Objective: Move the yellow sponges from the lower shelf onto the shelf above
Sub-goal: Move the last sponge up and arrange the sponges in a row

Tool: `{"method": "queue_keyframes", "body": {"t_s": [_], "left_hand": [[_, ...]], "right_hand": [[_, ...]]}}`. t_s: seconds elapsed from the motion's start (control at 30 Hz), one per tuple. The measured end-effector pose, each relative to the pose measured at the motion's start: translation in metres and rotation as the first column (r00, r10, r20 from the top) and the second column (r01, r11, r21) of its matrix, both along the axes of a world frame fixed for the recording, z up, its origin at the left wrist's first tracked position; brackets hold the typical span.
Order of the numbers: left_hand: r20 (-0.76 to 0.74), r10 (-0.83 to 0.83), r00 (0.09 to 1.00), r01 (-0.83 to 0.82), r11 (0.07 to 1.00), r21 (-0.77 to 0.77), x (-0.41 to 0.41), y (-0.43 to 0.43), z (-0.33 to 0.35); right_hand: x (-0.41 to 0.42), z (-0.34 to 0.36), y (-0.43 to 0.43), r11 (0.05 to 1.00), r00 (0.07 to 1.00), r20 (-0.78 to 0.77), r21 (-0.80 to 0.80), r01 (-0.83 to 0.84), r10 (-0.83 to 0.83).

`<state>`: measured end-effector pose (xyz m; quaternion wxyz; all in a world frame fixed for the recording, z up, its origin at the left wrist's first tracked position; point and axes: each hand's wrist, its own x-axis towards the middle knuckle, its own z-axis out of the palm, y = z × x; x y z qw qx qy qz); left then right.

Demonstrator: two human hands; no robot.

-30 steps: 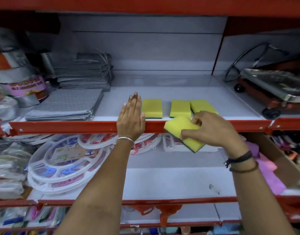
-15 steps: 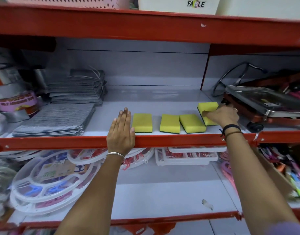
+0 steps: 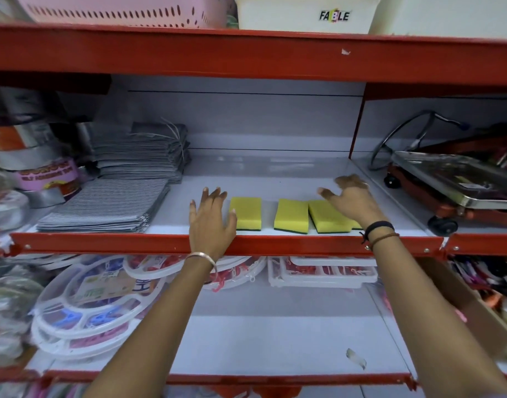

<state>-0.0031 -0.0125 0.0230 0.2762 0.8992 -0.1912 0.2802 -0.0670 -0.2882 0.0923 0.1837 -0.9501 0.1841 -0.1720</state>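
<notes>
Three yellow sponges lie in a row near the front of the upper shelf (image 3: 275, 179): one at the left (image 3: 245, 212), one in the middle (image 3: 292, 215), one angled at the right (image 3: 328, 216). A sliver of a fourth sponge (image 3: 357, 224) shows under my right wrist. My right hand (image 3: 351, 198) hovers over the right end of the row, fingers apart, holding nothing. My left hand (image 3: 212, 222) rests flat over the red front rail (image 3: 103, 242), fingers spread, its thumb against the left sponge. On the white lower shelf (image 3: 275, 340) I see no sponge.
Stacks of grey cloths (image 3: 103, 208) and tape rolls (image 3: 45, 173) fill the upper shelf's left. A metal trolley (image 3: 453, 182) stands in the right bay. White plastic trays (image 3: 86, 305) lie on the lower shelf's left. A pink basket (image 3: 117, 10) and white bin (image 3: 304, 12) sit on top.
My right hand carried a sponge up from below, set it at the right end of the row and let go. My left hand's fingers have spread.
</notes>
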Motion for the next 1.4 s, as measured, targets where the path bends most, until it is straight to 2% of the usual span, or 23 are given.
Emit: {"method": "queue_keyframes", "body": {"t_s": [0.07, 0.1, 0.2, 0.3, 0.4, 0.6, 0.83, 0.97, 1.13, 1.3, 1.4], "left_hand": [[-0.123, -0.049, 0.991, 0.059, 0.995, 0.08, 0.015, -0.008, 0.016], [-0.194, -0.094, 0.976, 0.118, 0.986, 0.119, 0.023, -0.011, 0.024], [-0.396, -0.18, 0.9, 0.3, 0.916, 0.265, 0.041, -0.017, 0.042], [-0.478, -0.147, 0.866, 0.37, 0.832, 0.414, 0.044, -0.014, 0.049], [-0.502, -0.181, 0.846, 0.389, 0.853, 0.349, 0.038, -0.004, 0.051], [-0.512, -0.23, 0.827, 0.413, 0.867, 0.279, 0.022, 0.016, 0.044], [-0.503, -0.244, 0.829, 0.396, 0.891, 0.222, 0.017, 0.006, 0.042], [-0.49, -0.22, 0.843, 0.376, 0.893, 0.246, 0.016, 0.0, 0.042], [-0.497, -0.169, 0.851, 0.349, 0.889, 0.297, 0.015, -0.006, 0.05], [-0.35, -0.171, 0.921, 0.28, 0.915, 0.289, 0.013, -0.044, 0.059], [-0.274, -0.226, 0.935, 0.31, 0.896, 0.318, 0.009, -0.088, 0.062]], "right_hand": [[0.008, 0.005, 0.02, 0.977, 0.973, -0.098, -0.022, -0.212, 0.209], [0.012, 0.006, 0.029, 0.963, 0.953, -0.16, -0.045, -0.267, 0.257], [0.024, 0.003, 0.049, 0.945, 0.913, -0.296, -0.081, -0.317, 0.281], [0.03, -0.005, 0.058, 0.936, 0.887, -0.35, -0.069, -0.345, 0.302], [0.03, -0.015, 0.064, 0.929, 0.877, -0.329, 0.003, -0.37, 0.351], [0.019, -0.022, 0.071, 0.901, 0.853, -0.307, 0.041, -0.431, 0.422], [0.013, -0.027, 0.085, 0.907, 0.878, -0.228, 0.059, -0.418, 0.42], [0.011, -0.029, 0.09, 0.915, 0.898, -0.193, 0.002, -0.403, 0.396], [0.001, -0.03, 0.082, 0.901, 0.892, -0.124, 0.057, -0.431, 0.435], [-0.014, -0.012, 0.034, 0.958, 0.951, 0.132, 0.018, -0.286, 0.281], [-0.015, -0.009, -0.011, 0.991, 0.983, 0.123, -0.015, -0.133, 0.133]]}}
